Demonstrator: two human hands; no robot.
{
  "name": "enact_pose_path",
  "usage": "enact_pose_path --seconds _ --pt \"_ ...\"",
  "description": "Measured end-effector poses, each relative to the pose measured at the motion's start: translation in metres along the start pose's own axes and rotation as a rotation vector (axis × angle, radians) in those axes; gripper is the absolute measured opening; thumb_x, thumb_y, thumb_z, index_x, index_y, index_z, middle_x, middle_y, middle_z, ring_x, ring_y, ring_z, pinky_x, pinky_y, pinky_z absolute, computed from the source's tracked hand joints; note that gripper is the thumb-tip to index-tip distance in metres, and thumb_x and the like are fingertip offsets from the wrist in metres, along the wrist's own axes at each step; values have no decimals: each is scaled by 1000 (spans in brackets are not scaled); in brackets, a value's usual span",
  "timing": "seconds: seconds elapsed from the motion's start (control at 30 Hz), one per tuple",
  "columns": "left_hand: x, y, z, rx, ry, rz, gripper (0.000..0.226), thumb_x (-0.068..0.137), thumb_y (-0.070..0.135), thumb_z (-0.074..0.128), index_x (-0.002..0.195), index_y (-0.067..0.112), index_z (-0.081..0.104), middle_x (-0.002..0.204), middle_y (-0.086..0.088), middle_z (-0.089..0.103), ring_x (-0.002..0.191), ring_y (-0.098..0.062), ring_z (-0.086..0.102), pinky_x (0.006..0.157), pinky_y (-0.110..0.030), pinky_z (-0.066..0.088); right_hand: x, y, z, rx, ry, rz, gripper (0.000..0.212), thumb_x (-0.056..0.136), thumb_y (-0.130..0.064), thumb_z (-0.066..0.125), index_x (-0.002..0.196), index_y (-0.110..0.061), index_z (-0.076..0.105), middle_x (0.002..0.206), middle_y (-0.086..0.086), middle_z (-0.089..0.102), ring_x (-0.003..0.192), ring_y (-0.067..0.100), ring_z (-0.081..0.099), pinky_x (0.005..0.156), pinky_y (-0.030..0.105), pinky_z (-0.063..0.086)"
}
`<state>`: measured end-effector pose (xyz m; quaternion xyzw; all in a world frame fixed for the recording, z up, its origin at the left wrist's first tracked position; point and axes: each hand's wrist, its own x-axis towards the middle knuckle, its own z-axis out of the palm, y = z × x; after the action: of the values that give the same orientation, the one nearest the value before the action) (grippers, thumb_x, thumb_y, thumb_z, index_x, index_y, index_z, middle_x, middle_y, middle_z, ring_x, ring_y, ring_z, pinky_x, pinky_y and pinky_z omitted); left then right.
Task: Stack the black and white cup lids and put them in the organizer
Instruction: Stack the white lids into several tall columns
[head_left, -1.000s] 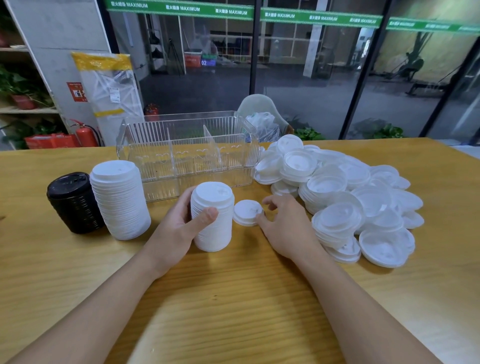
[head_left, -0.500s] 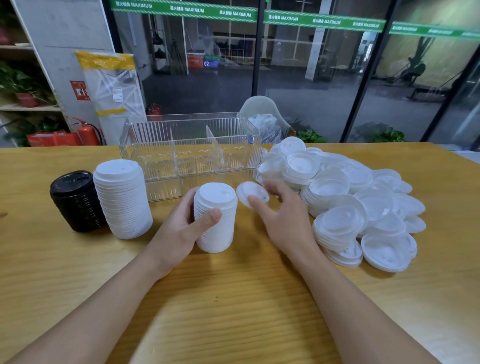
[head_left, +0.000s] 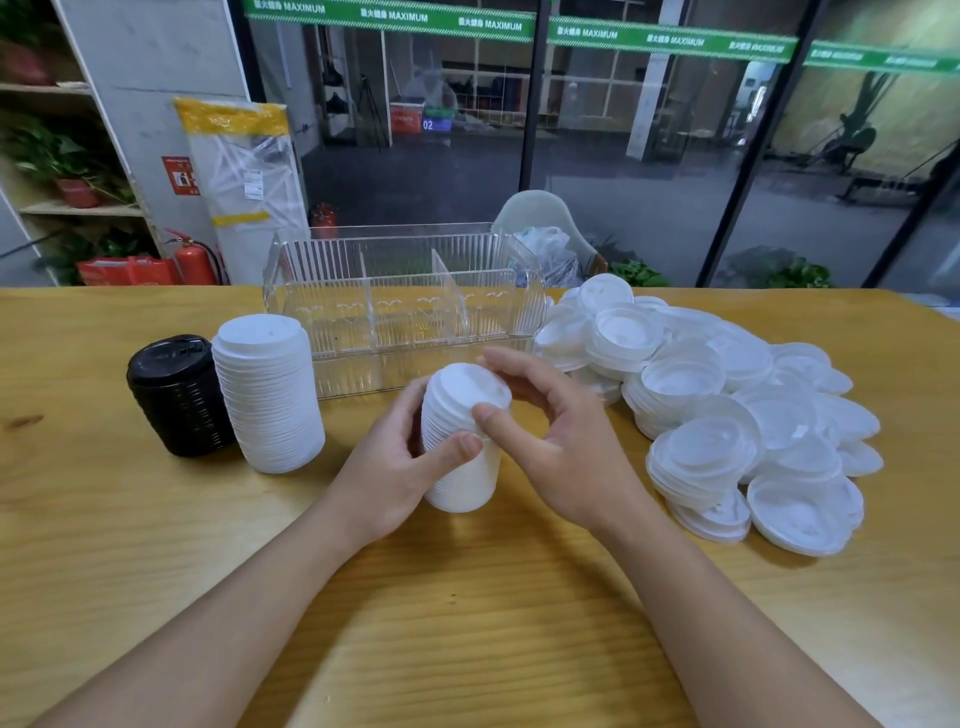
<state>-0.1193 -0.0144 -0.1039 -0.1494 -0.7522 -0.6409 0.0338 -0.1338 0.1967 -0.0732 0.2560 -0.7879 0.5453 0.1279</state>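
Note:
A small stack of white lids (head_left: 460, 467) stands on the table in front of me. My left hand (head_left: 400, 467) grips its side, thumb across the front. My right hand (head_left: 545, 436) holds a single white lid (head_left: 470, 387) tilted on top of that stack, thumb at its front edge and fingers curled over its far rim. A taller white lid stack (head_left: 267, 392) and a black lid stack (head_left: 176, 395) stand to the left. Behind them sits the clear organizer (head_left: 405, 312), with dividers and no lids inside. Loose white lids (head_left: 727, 410) are heaped on the right.
The wooden table (head_left: 467, 623) reaches to the glass wall behind. A white chair (head_left: 540, 218) with a plastic bag stands past the far edge. Shelves with plants and a fire extinguisher (head_left: 195, 260) are at the back left.
My right hand picked up one lid from the table beside the small stack, lifted it and brought it left onto the top of the stack. My left hand stayed on the stack.

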Motion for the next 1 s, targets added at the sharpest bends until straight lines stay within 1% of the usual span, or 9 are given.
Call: enact_pose_path --seconds 0.13,0.27,0.5,0.6,0.67,0.77,0.9,0.97,1.0 --pt "0 0 0 3 -7 -3 63 92 48 82 149 35 57 139 5 73 129 -19 69 107 -45 56 0 -2 -1 -34 -24 -3 48 101 -26 77 147 -26 64 139 -14 69 134 11 63 113 39 52" --pt "-1 1 0 9 -7 -6 60 94 42 82 149 34 57 138 4 73 128 -20 70 109 -49 56 0 -3 -2 -54 -54 5 47 102 -29 76 147 -28 64 139 -16 69 134 9 62 113 38 52" --pt "-1 2 -1 3 -14 -11 62 93 48 83 149 36 57 137 5 74 127 -19 71 108 -47 57 2 0 -3 -33 -100 25 47 105 -33 72 151 -29 62 141 -17 68 136 8 61 115 41 51" --pt "-2 4 1 -10 -19 -2 63 91 49 80 148 34 58 136 5 74 126 -18 71 104 -39 58 2 1 -1 19 -94 42 45 107 -34 69 151 -29 61 144 -15 67 137 8 61 115 39 51" --pt "-2 4 1 -13 -15 5 61 92 43 79 148 32 57 136 6 74 126 -16 71 100 -31 58 3 3 0 64 -62 61 42 109 -36 65 150 -29 62 151 -15 63 141 3 56 115 33 49" --pt "-2 3 0 -22 -1 -1 60 93 40 78 149 31 57 139 8 73 129 -14 69 99 -27 57 7 14 -3 -67 54 99 44 111 -41 59 153 -29 58 165 -18 44 137 -13 49 106 14 46" --pt "-2 2 -1 -14 20 -15 63 92 46 78 150 34 55 139 13 72 129 -11 68 102 -31 54 10 34 -14 -349 211 128 62 106 -39 67 162 -30 42 178 -13 14 143 -4 43 109 25 49" --pt "-1 3 -1 -13 26 -18 63 91 47 77 149 35 56 138 13 72 129 -10 68 102 -30 52 16 40 -19 -385 286 161 67 105 -35 68 164 -29 36 178 -11 8 127 -16 44 110 33 50" --pt "-1 3 -1 -14 29 -19 63 91 47 77 149 35 56 138 13 72 129 -10 68 102 -31 52 19 41 -21 -382 320 186 71 104 -34 69 164 -27 32 177 -10 8 120 -14 48 110 39 52"
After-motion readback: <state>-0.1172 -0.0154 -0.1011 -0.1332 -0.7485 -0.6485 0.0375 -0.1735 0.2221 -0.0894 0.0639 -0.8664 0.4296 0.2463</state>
